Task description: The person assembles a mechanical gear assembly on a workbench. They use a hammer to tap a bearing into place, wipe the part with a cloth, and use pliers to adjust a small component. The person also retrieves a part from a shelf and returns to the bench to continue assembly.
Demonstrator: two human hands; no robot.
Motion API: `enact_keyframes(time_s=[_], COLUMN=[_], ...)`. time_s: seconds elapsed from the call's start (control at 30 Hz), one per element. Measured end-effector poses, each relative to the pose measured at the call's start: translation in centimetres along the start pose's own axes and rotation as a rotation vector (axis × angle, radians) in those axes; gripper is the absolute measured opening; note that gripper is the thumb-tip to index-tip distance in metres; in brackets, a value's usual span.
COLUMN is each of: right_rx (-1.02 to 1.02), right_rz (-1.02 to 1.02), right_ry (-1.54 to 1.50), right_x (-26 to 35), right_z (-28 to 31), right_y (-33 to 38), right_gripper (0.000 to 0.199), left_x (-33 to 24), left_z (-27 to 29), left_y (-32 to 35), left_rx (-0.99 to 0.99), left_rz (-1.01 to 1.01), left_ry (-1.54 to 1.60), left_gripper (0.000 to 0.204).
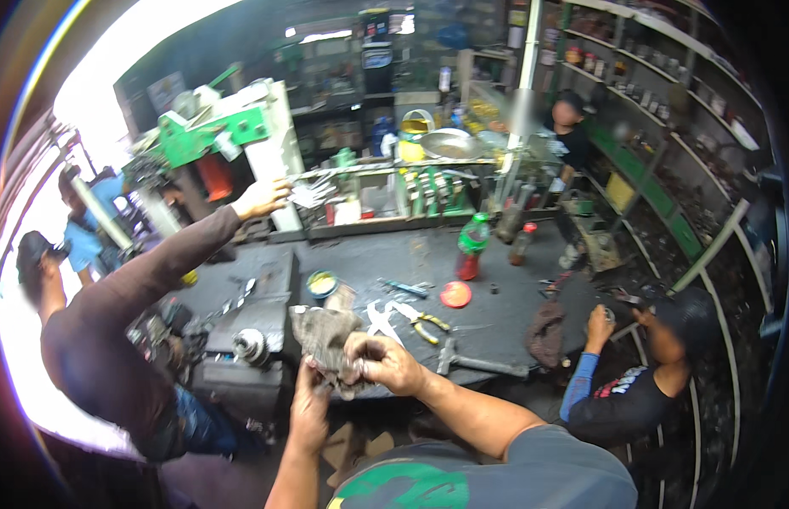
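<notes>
Over the near edge of the dark workbench, I hold a crumpled grey-brown rag [325,332] with both hands. My left hand [308,411] grips its lower edge from below, fingers closed. Bunched fingers of my right hand [386,363] pinch the rag's right side. Whether anything is wrapped inside the cloth is hidden. Just beyond it sits a round tin [323,283] of pale yellow stuff. To the right lie a white cut-out piece [382,322], pliers with yellow-and-black handles [430,329] and a hammer [488,366].
A red lid [455,294], a green-topped bottle of red liquid [471,248] and a red-capped bottle [522,245] stand farther back. At left, a co-worker's arm [157,265] reaches across. Another person [636,373] works at the right, near a brown cloth [545,332].
</notes>
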State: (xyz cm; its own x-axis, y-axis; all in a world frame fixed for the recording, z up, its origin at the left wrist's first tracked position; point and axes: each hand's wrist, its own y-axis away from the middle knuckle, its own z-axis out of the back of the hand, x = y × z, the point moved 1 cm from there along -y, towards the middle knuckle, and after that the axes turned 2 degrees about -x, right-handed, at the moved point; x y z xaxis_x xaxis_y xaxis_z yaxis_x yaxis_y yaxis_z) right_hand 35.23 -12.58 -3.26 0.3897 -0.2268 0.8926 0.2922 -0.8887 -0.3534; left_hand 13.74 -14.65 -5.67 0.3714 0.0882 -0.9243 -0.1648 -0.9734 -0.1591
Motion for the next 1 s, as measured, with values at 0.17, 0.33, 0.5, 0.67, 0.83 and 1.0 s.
enact_keyframes(time_s=[0.17, 0.33, 0.5, 0.67, 0.83, 1.0], right_rx=[0.087, 0.017, -0.039, 0.099, 0.240, 0.233], right_rz=[-0.177, -0.381, -0.571, -0.334, -0.273, -0.264], right_ry=[0.230, 0.413, 0.614, 0.790, 0.717, 0.659], right_x=[1.3, 0.5, -0.7, -3.1, -5.3, -4.3], right_z=[-2.6, 2.1, 4.1, 2.7, -0.1, -1.0], right_y=[2.8, 8.7, 12.0, 10.2, 7.7, 8.1], right_gripper=[0.055, 0.047, 0.047, 0.047, 0.045, 0.044], left_x=[-0.7, -7.8, -11.4, -11.6, -13.4, -16.5], left_z=[-2.4, 6.1, 8.4, 6.9, 7.2, 5.9], left_y=[-2.5, -1.5, -6.7, -9.8, -12.0, -11.2], left_rx=[-0.211, -0.561, -0.160, -0.016, 0.130, 0.390], left_rz=[-0.114, -0.632, -0.482, -0.579, -0.501, -0.408], left_ry=[-0.146, -0.559, -1.519, -1.519, -1.687, -1.572], left_gripper=[0.030, 0.040, 0.041, 0.049, 0.026, 0.032])
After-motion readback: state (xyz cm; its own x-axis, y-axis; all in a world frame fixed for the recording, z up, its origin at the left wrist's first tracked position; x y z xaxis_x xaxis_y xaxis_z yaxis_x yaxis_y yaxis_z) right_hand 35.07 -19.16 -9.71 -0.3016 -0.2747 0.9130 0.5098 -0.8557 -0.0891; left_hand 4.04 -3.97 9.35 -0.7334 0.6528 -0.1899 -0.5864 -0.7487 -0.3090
